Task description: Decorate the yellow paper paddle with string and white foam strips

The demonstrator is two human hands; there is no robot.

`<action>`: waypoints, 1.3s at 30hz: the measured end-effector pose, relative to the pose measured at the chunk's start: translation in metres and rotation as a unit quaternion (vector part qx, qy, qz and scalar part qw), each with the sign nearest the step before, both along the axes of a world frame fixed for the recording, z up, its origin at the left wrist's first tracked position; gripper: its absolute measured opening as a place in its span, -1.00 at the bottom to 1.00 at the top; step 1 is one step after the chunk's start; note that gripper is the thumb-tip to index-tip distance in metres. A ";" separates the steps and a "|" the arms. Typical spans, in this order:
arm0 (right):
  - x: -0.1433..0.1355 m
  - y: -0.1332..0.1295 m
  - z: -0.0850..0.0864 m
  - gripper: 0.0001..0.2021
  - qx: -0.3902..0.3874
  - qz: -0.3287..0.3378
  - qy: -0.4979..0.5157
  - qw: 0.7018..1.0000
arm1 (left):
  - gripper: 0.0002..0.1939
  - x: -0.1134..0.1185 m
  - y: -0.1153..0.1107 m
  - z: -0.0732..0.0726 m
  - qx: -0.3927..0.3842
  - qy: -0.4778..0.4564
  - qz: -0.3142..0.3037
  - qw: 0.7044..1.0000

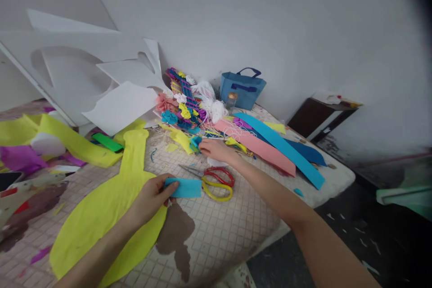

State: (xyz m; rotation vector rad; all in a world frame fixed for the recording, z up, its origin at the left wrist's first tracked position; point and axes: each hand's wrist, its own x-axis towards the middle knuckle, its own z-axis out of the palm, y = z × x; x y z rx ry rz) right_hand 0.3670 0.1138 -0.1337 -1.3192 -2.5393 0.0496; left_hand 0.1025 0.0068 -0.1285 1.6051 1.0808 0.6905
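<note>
My left hand (157, 193) pinches a small light-blue strip of crepe paper (185, 188) by its left end, above the table. Under that forearm lies a large yellow guitar-shaped cutout (101, 211). My right hand (211, 148) reaches further out, its fingers closed at some crumpled blue paper (195, 143); whether it grips the paper or only touches it, I cannot make out. Between the hands, scissors (216, 184) with one red and one yellow handle rest on the table, blades pointing left.
Paper flowers (184, 110) and white string (216, 110) pile up at the back. Blue (286, 148) and pink (256, 144) paper strips lie to the right. A blue bag (243, 90) stands by the wall, with a corked jar (231, 100) before it. White foam sheets (124, 103) lean at left.
</note>
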 end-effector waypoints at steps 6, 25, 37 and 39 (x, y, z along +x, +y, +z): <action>0.012 -0.008 0.005 -0.78 0.013 0.028 0.036 0.999 | -0.63 0.001 0.000 0.001 -0.001 -0.004 -0.003 1.000; -0.001 0.021 -0.007 -0.62 -0.074 -0.115 0.186 0.973 | -0.65 -0.002 0.002 0.002 0.008 0.002 0.001 1.000; 0.020 0.019 -0.012 -0.72 -0.141 -0.210 0.344 0.904 | -0.65 -0.006 0.003 0.011 0.015 0.007 0.015 1.000; 0.020 0.019 -0.011 -0.69 -0.124 -0.220 0.354 0.900 | -0.65 -0.007 0.005 0.011 0.013 0.003 0.022 1.000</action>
